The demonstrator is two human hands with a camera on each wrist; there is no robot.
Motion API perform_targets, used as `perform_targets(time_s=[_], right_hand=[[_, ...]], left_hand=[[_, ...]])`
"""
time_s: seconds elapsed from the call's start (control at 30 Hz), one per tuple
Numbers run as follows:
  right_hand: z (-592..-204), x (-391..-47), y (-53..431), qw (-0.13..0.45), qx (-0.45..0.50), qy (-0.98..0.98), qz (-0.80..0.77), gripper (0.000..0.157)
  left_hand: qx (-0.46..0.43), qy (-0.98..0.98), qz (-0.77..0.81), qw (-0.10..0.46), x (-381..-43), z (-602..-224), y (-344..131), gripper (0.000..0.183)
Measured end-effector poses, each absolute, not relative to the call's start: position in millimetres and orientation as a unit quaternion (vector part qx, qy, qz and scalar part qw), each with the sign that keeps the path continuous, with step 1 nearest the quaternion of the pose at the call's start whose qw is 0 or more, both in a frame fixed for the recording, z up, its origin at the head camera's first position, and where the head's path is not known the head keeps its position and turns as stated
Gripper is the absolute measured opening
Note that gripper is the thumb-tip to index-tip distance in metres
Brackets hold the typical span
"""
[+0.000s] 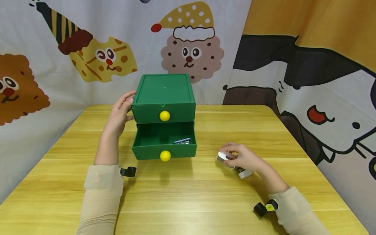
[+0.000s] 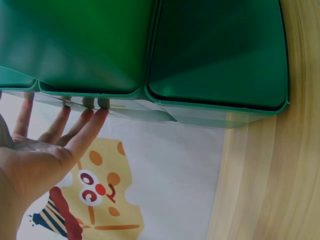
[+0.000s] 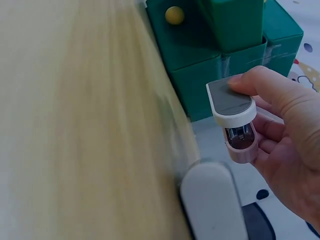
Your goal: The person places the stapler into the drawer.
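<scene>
A green drawer cabinet [image 1: 164,89] with yellow knobs stands on the table, its middle drawer [image 1: 151,150] pulled out. Inside that drawer lies a small bluish, shiny metal item [image 1: 182,141]. My left hand [image 1: 116,116] rests its outstretched fingertips on the cabinet's left side; the left wrist view shows these fingers [image 2: 87,132] against the wall. To the right of the cabinet, my right hand [image 1: 243,158] pinches a white-and-grey mini stapler [image 3: 232,102], thumb on its grey top. A second whitish item [image 1: 245,174] with a dark part lies below that hand, partly covered by it.
The wooden table [image 1: 188,195] runs back to a curtain [image 1: 117,19] printed with cartoon food and animals. Small black cameras are strapped at both sleeves. The open drawer juts toward me over the table.
</scene>
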State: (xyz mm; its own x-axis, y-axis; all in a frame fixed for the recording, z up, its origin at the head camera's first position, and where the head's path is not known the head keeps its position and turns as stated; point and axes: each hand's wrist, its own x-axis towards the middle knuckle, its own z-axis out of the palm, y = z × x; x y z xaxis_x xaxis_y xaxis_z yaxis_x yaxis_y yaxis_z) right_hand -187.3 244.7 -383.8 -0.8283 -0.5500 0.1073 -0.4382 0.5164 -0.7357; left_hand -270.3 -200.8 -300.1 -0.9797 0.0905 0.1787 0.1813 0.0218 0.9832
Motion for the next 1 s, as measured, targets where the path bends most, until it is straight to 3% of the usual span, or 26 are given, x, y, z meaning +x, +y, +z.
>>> perform_targets(time_s=[0.53, 1.0], right_hand=[[-339, -183, 218, 0.011, -0.304, 0.859, -0.413, 0.034], [-303, -188, 183, -0.056, -0.344, 0.845, -0.405, 0.038]], left_hand=[[-0.097, -0.712, -0.694, 0.035, -270, -301, -202, 0.052], [-0.102, -0.712, -0.693, 0.038, -269, -300, -201, 0.05]])
